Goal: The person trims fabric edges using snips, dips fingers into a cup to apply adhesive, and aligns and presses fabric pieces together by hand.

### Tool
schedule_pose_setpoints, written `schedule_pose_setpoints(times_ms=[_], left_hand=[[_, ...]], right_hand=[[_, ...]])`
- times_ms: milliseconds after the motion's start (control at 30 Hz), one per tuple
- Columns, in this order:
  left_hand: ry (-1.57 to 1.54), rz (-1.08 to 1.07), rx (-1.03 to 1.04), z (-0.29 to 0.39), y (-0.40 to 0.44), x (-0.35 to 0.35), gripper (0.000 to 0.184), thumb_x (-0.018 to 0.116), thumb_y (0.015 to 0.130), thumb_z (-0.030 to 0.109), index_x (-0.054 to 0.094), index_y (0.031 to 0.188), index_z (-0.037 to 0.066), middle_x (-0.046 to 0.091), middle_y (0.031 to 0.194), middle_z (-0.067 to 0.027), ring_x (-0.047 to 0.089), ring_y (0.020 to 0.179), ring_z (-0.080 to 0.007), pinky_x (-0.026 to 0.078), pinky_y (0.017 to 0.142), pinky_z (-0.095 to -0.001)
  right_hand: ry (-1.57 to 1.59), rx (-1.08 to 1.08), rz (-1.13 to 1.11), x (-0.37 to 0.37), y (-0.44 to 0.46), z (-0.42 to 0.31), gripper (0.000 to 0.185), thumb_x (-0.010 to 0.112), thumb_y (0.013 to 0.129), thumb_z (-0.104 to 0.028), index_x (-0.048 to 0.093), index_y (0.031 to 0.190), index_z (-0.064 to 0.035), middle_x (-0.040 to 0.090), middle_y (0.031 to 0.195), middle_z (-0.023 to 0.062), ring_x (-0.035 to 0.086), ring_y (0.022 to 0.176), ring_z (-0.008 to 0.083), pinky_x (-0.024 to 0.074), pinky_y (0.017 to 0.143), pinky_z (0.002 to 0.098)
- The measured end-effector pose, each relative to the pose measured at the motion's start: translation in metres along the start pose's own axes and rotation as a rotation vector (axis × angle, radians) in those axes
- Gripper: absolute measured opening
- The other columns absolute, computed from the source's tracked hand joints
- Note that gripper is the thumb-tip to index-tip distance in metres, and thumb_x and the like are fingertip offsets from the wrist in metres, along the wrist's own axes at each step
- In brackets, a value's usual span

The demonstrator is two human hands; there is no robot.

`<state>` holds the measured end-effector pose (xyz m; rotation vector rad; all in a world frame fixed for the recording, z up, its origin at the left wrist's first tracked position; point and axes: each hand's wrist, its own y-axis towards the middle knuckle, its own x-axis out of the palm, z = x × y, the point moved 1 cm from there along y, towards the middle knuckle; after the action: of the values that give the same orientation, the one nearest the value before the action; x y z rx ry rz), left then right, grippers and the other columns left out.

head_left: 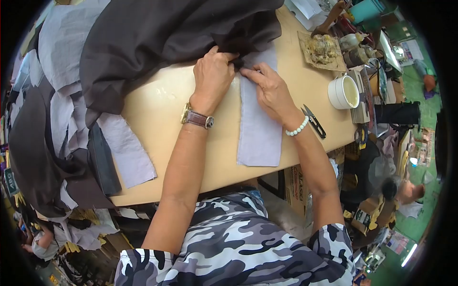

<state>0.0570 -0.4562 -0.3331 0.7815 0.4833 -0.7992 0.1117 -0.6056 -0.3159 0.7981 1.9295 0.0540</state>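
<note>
A large piece of dark brown fabric (157, 35) lies bunched across the far side of the table. My left hand (213, 78), with a watch at its wrist, is closed on the dark fabric's near edge. Close by on the right, my right hand (273, 93), wearing a bead bracelet, has its thumb and index finger pinched where the dark fabric meets a pale grey cloth strip (260, 131). The strip runs flat toward me, partly under that hand. The exact fold between my fingertips is hidden. Black thread snips (315, 123) lie beside my right wrist.
At the right stand a white cup (342, 93) and a stained cardboard piece (322, 50) with a wooden-handled brush (329, 18). Dark and pale fabric pieces (126, 150) hang over the table's left edge. The table's front edge (214, 183) runs near my body.
</note>
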Motion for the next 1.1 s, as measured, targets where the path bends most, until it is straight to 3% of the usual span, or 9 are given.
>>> schedule_pose_setpoints(times_ms=[600,800,900,967,1100], left_hand=[[-0.001,0.0,-0.012,0.0,0.0,0.0,0.025,0.06,0.069,0.005,0.073,0.09,0.01,0.065,0.09,-0.0166,0.064,0.075,-0.0354,0.051,0.07,-0.0412],[0.002,-0.005,-0.024,0.001,0.0,-0.001,0.026,0.059,0.07,0.004,0.073,0.091,0.01,0.065,0.093,-0.0164,0.064,0.077,-0.0353,0.051,0.072,-0.041],[-0.005,-0.027,-0.056,0.006,0.0,-0.004,0.026,0.057,0.072,0.004,0.073,0.092,0.01,0.065,0.095,-0.0154,0.063,0.08,-0.0348,0.05,0.074,-0.0407],[0.001,-0.028,-0.046,0.005,0.0,-0.004,0.026,0.057,0.073,0.005,0.073,0.092,0.01,0.065,0.096,-0.0143,0.063,0.081,-0.0341,0.05,0.076,-0.0406],[0.024,-0.058,-0.044,0.002,0.0,-0.004,0.027,0.057,0.073,0.006,0.072,0.095,0.011,0.065,0.097,-0.013,0.062,0.084,-0.0338,0.05,0.078,-0.0407]], right_hand=[[-0.123,-0.127,-0.097,-0.007,-0.047,-0.024,0.035,0.053,0.071,0.001,0.066,0.103,-0.005,0.055,0.101,0.0123,0.054,0.091,0.0288,0.0455,0.077,0.0369],[-0.087,-0.143,-0.104,-0.012,-0.073,-0.041,0.038,0.053,0.067,0.004,0.067,0.101,-0.0044,0.056,0.1,0.0157,0.055,0.092,0.0316,0.0448,0.081,0.0383],[0.122,-0.075,-0.213,-0.027,-0.08,-0.04,0.035,0.05,0.066,0.006,0.069,0.092,-0.0059,0.056,0.104,0.0131,0.055,0.096,0.0287,0.0446,0.081,0.0378],[0.218,0.053,-0.039,-0.053,-0.077,-0.028,0.036,0.045,0.064,0.009,0.069,0.087,-0.0063,0.056,0.105,0.0148,0.054,0.098,0.031,0.044,0.085,0.0393],[-0.397,0.347,0.392,-0.138,-0.074,0.023,0.042,0.044,0.068,0.008,0.068,0.099,-0.0076,0.054,0.114,0.0186,0.053,0.105,0.0346,0.0412,0.092,0.042]])
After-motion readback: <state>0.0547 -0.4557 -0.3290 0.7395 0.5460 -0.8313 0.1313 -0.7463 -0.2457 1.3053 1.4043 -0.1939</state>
